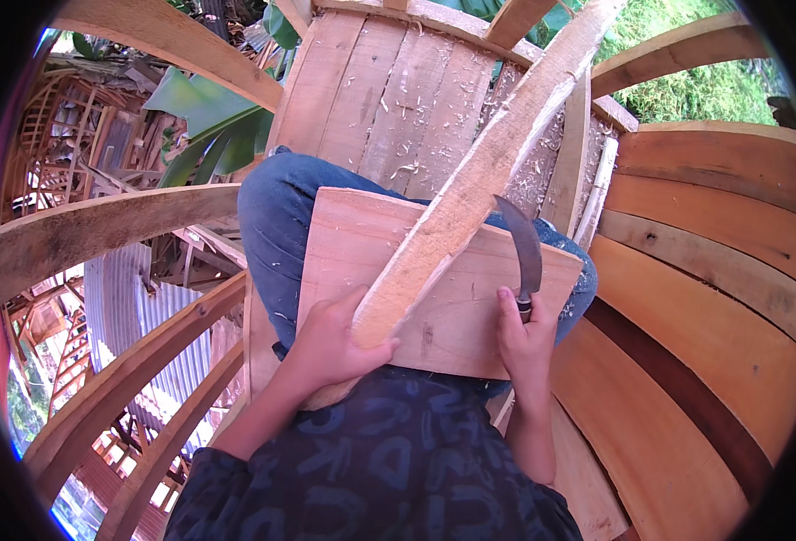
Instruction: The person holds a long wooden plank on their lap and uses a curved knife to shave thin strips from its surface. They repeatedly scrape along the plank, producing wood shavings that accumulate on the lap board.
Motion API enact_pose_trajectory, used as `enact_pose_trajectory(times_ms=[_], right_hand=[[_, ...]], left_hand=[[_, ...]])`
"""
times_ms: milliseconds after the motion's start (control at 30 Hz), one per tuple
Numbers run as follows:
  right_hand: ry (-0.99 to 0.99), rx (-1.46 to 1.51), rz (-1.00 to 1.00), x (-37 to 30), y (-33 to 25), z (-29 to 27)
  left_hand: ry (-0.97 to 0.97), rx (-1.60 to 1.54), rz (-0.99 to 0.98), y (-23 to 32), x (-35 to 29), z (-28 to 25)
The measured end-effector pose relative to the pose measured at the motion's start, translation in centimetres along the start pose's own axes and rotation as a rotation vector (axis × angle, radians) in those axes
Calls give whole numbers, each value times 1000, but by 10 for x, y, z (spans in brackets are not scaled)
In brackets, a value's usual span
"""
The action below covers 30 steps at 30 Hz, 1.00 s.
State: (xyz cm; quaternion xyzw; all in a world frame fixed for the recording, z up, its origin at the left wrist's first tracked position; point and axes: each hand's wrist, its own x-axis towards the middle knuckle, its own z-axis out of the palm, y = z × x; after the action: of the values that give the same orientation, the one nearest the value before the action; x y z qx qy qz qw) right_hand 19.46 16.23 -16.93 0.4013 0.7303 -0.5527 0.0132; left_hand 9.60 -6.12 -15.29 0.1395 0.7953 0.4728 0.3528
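My left hand (337, 338) is closed round the near end of a long, rough-edged strip of wood (457, 203). The strip slants away to the upper right, its pale edges freshly cut. In my right hand (526, 338) is a sickle (526, 243) with a curved dark blade, gripped by its dark handle. The blade points up and its tip curls left, close to the strip's right edge; I cannot tell whether it touches. Across my lap lies a flat wooden board (452, 311), beneath the strip and both hands.
Wood shavings (407, 167) are scattered over the plank floor (353, 99) ahead. Wooden rails (137, 370) stand at the left, with corrugated metal sheets (159, 316) below them. A wall of orange-brown planks (686, 279) rises at the right. Banana leaves (209, 117) hang beyond the left rails.
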Motion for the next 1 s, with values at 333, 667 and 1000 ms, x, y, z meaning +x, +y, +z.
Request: enact_pose_trajectory(times_ms=[333,667,1000], right_hand=[[-529,61,154,-13,-19,4],[-204,56,69,-9,-14,0],[-356,147,106,-14,-6,16]], left_hand=[[0,-4,3,4,1,-1],[-12,26,-24,1,1,-1],[-5,-2,-4,0,2,-2]])
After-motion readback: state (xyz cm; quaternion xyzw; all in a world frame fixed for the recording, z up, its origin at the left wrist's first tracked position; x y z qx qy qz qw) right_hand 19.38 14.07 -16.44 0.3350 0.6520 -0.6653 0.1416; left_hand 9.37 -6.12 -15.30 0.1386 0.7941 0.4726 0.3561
